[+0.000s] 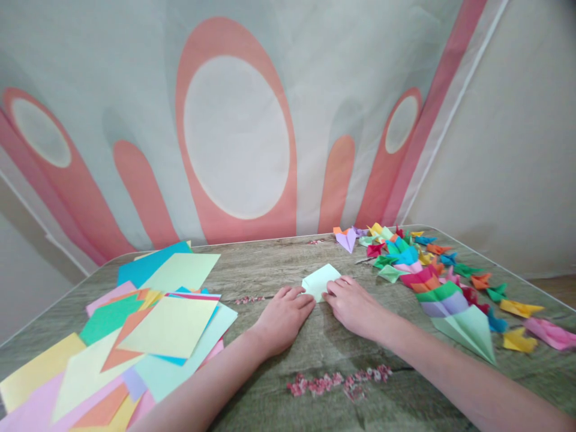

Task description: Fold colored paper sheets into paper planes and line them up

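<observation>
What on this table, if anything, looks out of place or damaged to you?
Nothing looks spilled or damaged. The sheets on the left lie in a loose heap at mixed angles, and the folded papers on the right are strewn unevenly, which looks untidy rather than wrong.

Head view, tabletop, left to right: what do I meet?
Spread of flat coloured sheets → left hand → pale green folded paper between the hands → right hand → larger pale green folded piece, pointed end toward the camera → pink folded piece at the far right.
</observation>
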